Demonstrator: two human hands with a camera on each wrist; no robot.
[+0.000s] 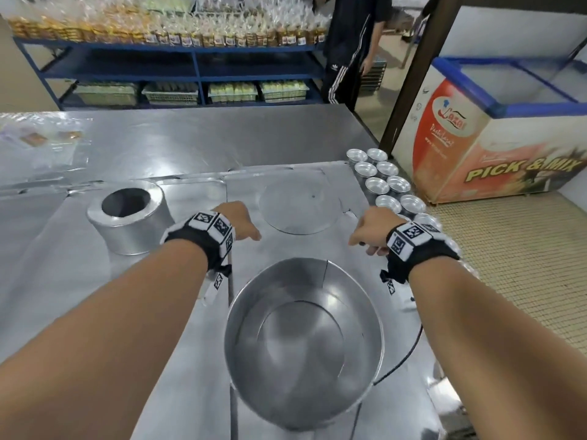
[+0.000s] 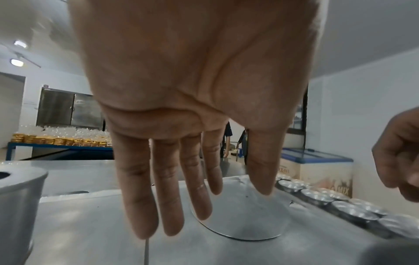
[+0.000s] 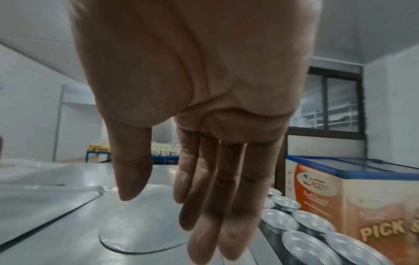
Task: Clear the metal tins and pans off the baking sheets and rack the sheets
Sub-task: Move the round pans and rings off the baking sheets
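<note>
Two bare hands hover above a steel table covered with baking sheets, neither holding anything. The left hand hangs with fingers straight and loosely spread, palm down, just left of a flat metal disc that lies on the sheet. The right hand is on the disc's other side, just right of it, its fingers relaxed and pointing down in the wrist view — both hands wide, nothing gripped.

Nearer the person than the disc stands a large round pan, upright, with a second disc lying flat in its bottom. Well left of the disc sits a tall tin with a round hole in its top. Right of the disc, a double row of small tins runs along the table's edge, packed touching one another.

Beyond that edge stands a chest freezer — blue-rimmed, lettered "PICK & MIX". Behind the table, blue shelves carry bagged goods, and a person in dark striped trousers stands beside them.
</note>
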